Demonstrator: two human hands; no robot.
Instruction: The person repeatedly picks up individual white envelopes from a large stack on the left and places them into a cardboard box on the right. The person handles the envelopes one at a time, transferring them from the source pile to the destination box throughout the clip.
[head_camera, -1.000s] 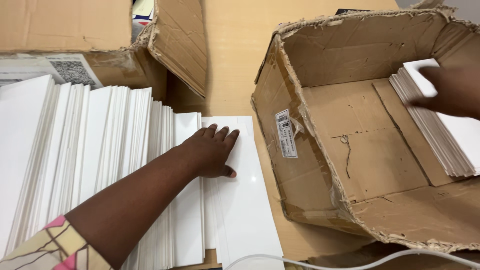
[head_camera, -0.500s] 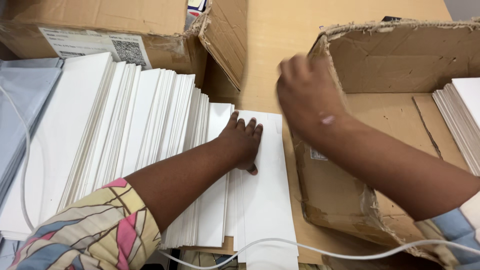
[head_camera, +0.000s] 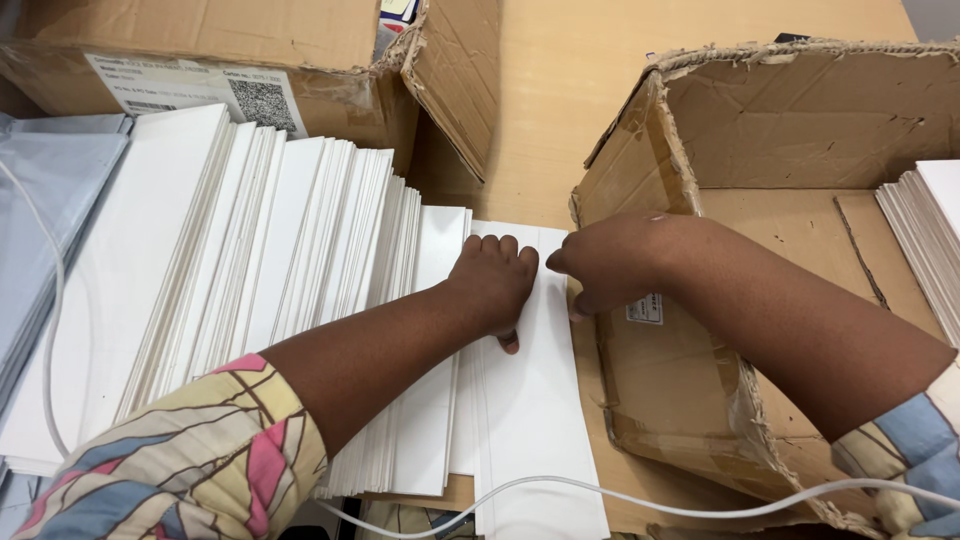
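Pressing down with your left hand (head_camera: 495, 285), fingers flat and together, you are pinning the white sheet (head_camera: 535, 400) at the right end of the fanned stack (head_camera: 260, 280). Your right hand (head_camera: 610, 262) is curling narrow at that sheet's far right edge, just beside the torn cardboard box (head_camera: 700, 130). Farther back, a labelled carton (head_camera: 200, 60) is sitting on the wooden table (head_camera: 600, 60).

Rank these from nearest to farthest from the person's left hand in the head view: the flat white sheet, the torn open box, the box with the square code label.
1. Flat white sheet: directly under the left hand, touching it.
2. Torn open box: just to the right, its near wall beside the right hand.
3. Box with the square code label: far up on the left, behind the leaning white stack.
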